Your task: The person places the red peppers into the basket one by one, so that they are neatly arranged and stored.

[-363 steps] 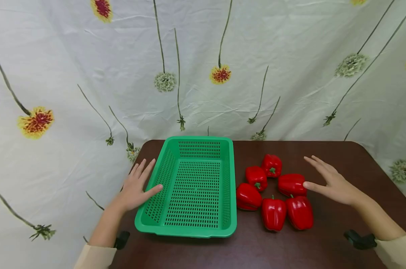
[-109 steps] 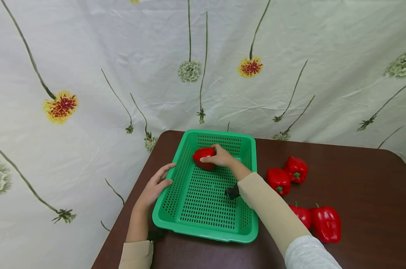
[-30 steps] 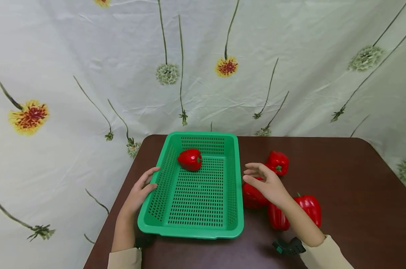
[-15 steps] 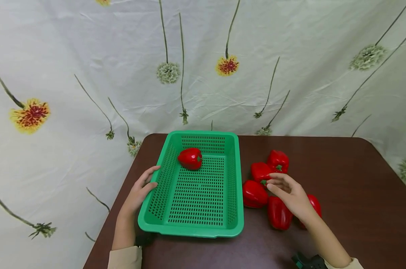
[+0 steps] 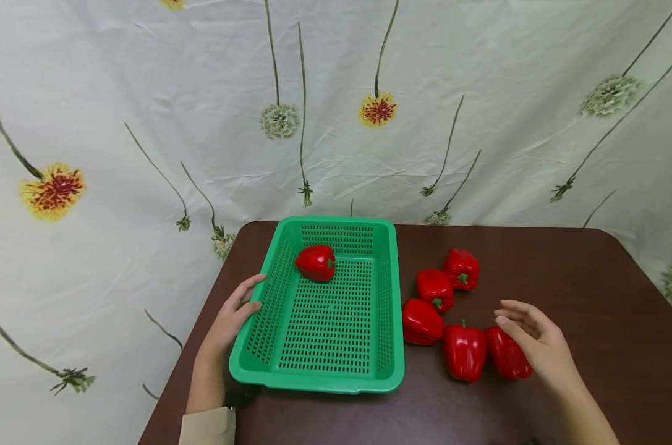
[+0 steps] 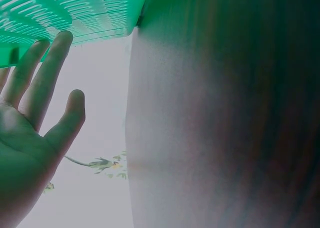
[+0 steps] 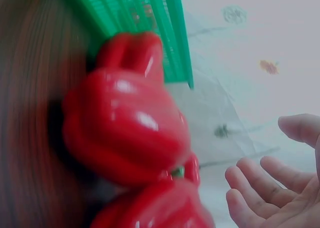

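Observation:
My left hand (image 5: 227, 321) rests at the left rim of a green perforated plastic basket (image 5: 316, 382). In the left wrist view its fingers (image 6: 42, 87) are fairly straight, with the tips against the basket's side. Inside the basket, at the back left, lies one red bell pepper (image 5: 316, 262). My right hand (image 5: 538, 340) holds nothing; it hovers beside the rightmost red bell pepper (image 5: 507, 353), overlapping its edge in the head view. In the right wrist view the loosely bent fingers (image 7: 260, 188) stand apart from the glossy peppers (image 7: 125, 128).
Several red bell peppers, among them a front one (image 5: 465, 352) and a rear one (image 5: 461, 269), lie clustered on the dark brown table (image 5: 580, 272) right of the basket. A pale flower-printed cloth (image 5: 336, 161) hangs behind the table.
Since the earliest frame, one bell pepper has gone from the cluster into the basket, carried by my right hand. That hand has since moved right, over the peppers. My left hand stays at the rim.

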The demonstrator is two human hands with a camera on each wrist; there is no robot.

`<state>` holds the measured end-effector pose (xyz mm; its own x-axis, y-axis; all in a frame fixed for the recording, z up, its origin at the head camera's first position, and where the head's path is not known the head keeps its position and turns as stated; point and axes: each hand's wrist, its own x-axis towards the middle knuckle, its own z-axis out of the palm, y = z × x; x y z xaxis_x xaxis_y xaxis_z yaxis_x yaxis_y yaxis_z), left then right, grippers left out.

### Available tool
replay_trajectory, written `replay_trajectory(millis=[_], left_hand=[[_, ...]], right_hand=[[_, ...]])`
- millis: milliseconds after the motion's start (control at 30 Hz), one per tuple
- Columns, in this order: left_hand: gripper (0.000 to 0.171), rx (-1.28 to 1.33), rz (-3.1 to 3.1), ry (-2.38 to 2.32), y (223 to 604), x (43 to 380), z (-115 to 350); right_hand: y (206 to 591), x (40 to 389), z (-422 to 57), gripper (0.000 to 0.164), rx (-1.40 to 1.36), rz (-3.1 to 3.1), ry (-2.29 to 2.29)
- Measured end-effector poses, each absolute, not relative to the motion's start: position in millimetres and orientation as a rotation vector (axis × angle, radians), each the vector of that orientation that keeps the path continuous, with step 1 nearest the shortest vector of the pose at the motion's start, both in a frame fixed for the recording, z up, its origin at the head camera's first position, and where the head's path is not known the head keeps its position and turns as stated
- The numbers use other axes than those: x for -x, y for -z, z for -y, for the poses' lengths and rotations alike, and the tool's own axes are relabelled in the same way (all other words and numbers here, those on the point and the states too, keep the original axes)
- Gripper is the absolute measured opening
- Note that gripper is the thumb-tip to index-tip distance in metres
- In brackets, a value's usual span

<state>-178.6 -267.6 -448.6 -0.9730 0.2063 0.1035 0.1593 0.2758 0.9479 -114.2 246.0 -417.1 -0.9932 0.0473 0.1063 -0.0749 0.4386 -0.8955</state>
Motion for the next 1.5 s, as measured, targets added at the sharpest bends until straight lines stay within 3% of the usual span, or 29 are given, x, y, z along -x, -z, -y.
replay_trajectory(millis=[367,1033,1500], left_hand=[[0.048,-0.362,-2.508,-1.825,454,180,272],[0.048,-0.355,-2.482,-1.848,454,180,270],[0.048,-0.368,-2.446,-1.882,454,179,268]], right_hand=[[434,106,-273,0.035,0.165,2.434,-1.719],[468,108,-277,0.071,0.458,2.747,-1.650],[477,106,-273,0.074,0.491,2.706,-1.707]])
